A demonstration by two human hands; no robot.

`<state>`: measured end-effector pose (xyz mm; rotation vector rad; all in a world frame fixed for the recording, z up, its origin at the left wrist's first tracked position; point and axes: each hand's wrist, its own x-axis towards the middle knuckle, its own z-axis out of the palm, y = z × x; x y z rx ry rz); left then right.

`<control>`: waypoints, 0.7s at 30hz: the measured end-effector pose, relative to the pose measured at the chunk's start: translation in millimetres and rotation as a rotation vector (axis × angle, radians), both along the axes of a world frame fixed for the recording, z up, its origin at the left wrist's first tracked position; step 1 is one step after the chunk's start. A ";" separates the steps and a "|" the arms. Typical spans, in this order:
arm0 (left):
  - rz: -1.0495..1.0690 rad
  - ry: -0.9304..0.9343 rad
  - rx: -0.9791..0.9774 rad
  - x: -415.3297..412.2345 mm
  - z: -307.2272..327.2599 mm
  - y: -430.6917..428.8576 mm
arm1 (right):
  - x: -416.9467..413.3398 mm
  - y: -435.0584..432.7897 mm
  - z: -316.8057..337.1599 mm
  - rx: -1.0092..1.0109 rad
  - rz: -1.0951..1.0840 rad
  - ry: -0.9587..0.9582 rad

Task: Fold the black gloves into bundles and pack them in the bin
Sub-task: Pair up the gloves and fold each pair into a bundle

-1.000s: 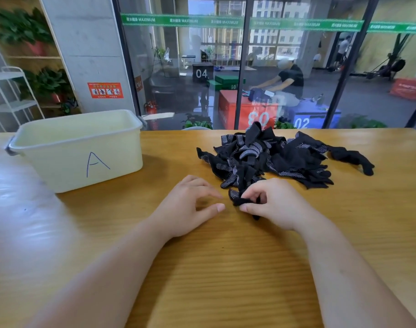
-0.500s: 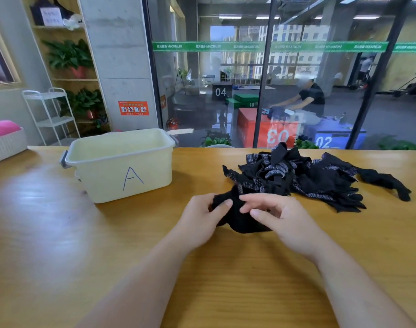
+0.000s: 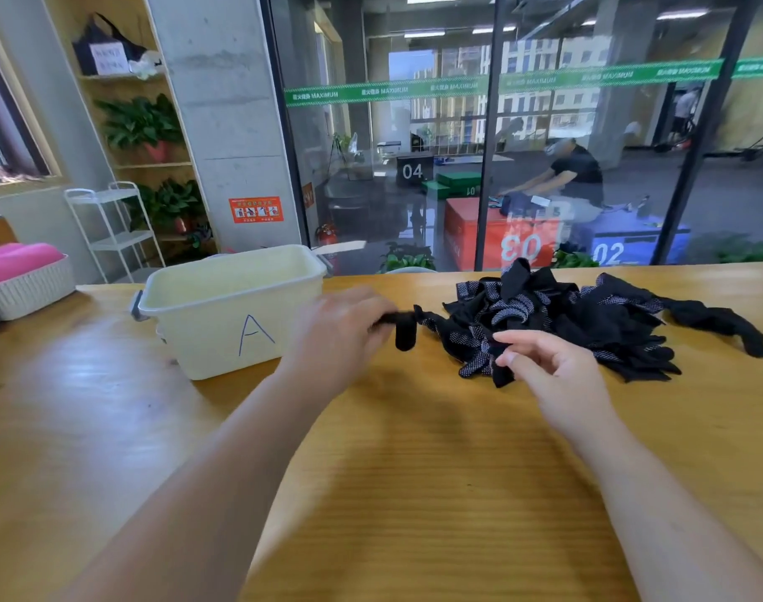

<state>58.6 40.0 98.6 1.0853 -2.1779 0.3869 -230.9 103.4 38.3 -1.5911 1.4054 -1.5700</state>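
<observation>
**Glove running crosswise, bin lying to the left**

The left hand [image 3: 340, 332], blurred in the head view, is clenching its curled fingers round one end of a black knit glove [image 3: 403, 334] and holding it above the light wooden table [image 3: 414, 493]. The glove's long axis is running left to right, from that grip toward the heap of black dotted-palm gloves [image 3: 588, 315]. One finger of the glove is drooping downward, and whether its far end is lying free of the heap is hard to tell. The right hand [image 3: 557, 371] is resting its fingertips on a fold at the heap's near edge. I cannot tell whether it is pinching that fold or only touching it. The cream plastic bin marked with a blue letter A [image 3: 197, 336] is standing just beside the left hand, on its outer side, well apart from the right hand. So the left hand is the nearer one for packing, though the glove is probably not yet looking like a bundle.
</observation>
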 end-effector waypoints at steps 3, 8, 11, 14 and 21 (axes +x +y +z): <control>-0.053 -0.190 0.357 1.7 -39.7 14.5 | -0.7 -1.3 -1.7 0.026 0.007 0.016; -0.122 -0.030 0.563 6.5 -68.9 28.5 | -0.4 -2.0 -6.5 0.068 0.044 0.037; -0.106 0.034 0.528 5.3 -66.9 23.0 | -1.8 -2.5 -8.8 0.068 0.043 0.039; -0.035 -0.062 0.506 2.5 -75.4 14.2 | -4.3 -6.3 -11.2 0.066 0.004 0.060; -0.018 -0.149 0.621 -5.3 -90.6 17.1 | -22.6 -19.5 -26.1 0.101 -0.399 0.387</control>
